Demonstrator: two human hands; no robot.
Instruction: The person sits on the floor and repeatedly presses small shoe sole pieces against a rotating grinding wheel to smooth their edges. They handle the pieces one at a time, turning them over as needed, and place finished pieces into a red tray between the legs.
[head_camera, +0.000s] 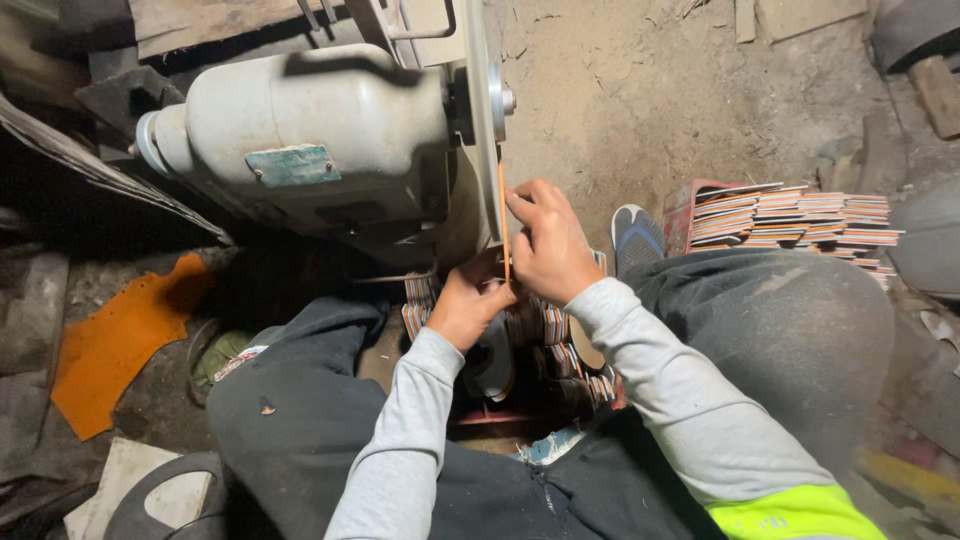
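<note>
**Thin orange piece held edge-on to the disc**

The big grey-white electric motor (310, 140) fills the upper left of my view, lying on its side with a pale blue plate on its casing. At its right end sits the flat round metal disc (483, 110), seen edge-on. Beyond it stretches the dusty earth floor (640, 90).

My dark trousers (800, 330) spread across the bottom, a knee on each side, and my grey sleeves reach up between them. To the right, just past my right knee, stands a stack of flat striped orange-and-white cut pieces (795, 220), well apart from my hands. My blue and grey shoe (636, 238) lies between that stack and my right hand. At far left an orange leather-like sheet (115, 345) lies on the ground.

Between my knees, under my hands, more striped pieces (555, 335) are heaped.

My right hand (545, 245) is closed around the narrow orange strip (502, 215), fingers pinching its upper part. My left hand (468, 305) grips it lower down, just beside the right one, the two hands touching. The strip stands upright, right against the disc's face, so both hands sit just beside the motor's end.
</note>
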